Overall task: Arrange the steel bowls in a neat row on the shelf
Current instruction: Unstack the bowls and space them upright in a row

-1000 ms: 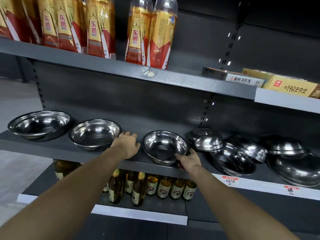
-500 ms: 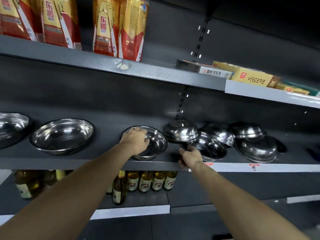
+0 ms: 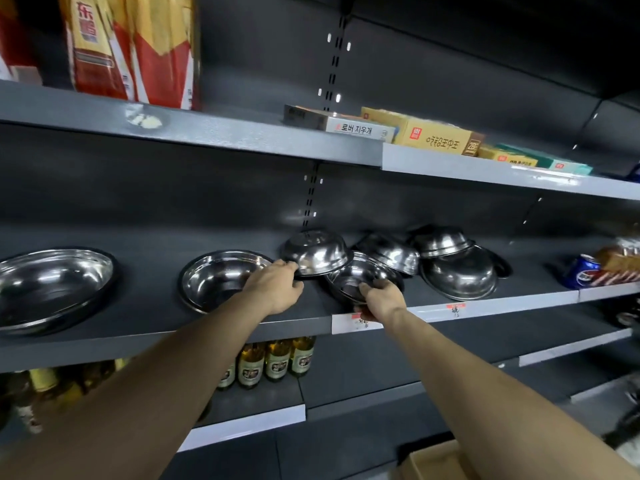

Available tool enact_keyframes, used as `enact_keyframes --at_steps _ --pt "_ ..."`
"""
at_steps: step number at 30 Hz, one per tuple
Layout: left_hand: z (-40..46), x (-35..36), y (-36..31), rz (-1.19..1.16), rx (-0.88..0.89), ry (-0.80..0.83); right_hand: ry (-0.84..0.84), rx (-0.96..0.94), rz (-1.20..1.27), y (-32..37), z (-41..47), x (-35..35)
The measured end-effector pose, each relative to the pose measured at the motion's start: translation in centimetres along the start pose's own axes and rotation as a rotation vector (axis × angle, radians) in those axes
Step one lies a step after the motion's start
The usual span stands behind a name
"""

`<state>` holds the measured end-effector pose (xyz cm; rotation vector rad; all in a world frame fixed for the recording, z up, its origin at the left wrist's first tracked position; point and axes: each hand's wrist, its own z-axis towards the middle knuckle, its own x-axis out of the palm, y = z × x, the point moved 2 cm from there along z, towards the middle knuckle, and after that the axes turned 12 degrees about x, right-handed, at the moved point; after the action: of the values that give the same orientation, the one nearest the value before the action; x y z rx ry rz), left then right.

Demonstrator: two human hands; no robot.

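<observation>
Steel bowls stand on the dark middle shelf [image 3: 145, 327]. Two upright bowls are set apart at the left: one [image 3: 52, 285] at the far left, one [image 3: 218, 277] near the centre. To the right is a jumble: an upside-down bowl [image 3: 317, 252], a tilted upright bowl [image 3: 360, 277] leaning under it, and more overturned bowls [image 3: 453, 268] behind. My left hand [image 3: 277, 285] reaches the rim of the upside-down bowl with its fingertips. My right hand [image 3: 381, 299] grips the near rim of the tilted bowl.
The upper shelf [image 3: 242, 133] holds red-and-gold drink packs [image 3: 131, 46] and flat boxes [image 3: 433, 136]. A blue can [image 3: 581, 271] lies at the middle shelf's right. Glass bottles [image 3: 273, 362] stand on the lower shelf. A cardboard box [image 3: 440, 462] sits near the floor.
The view has shifted right. My left hand left the centre upright bowl and moved right to the upside-down bowl. My right hand moved from the shelf edge up onto the tilted bowl's rim.
</observation>
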<state>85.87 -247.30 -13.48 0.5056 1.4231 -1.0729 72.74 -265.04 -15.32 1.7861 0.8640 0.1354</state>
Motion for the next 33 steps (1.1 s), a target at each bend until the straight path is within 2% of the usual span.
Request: enact_keyframes --at_steps 9,21,26,33 --pt "3.1 1.7 -3.3 -0.013 -0.076 -0.012 0.135 0.005 0.108 0.6 5.8 -2.0" --pt "6.3 4.9 -7.2 -0.057 -0.249 -0.046 0.259 -0.079 -0.006 1.8 11.9 -4.2" --pt "6.6 4.7 -6.2 0.039 -0.297 0.042 0.288 -0.096 -0.024 2.6 12.7 -3.7" --pt "7.9 3.8 -3.8 0.045 -0.325 0.046 0.315 -0.094 -0.033 4.1 12.9 -2.7"
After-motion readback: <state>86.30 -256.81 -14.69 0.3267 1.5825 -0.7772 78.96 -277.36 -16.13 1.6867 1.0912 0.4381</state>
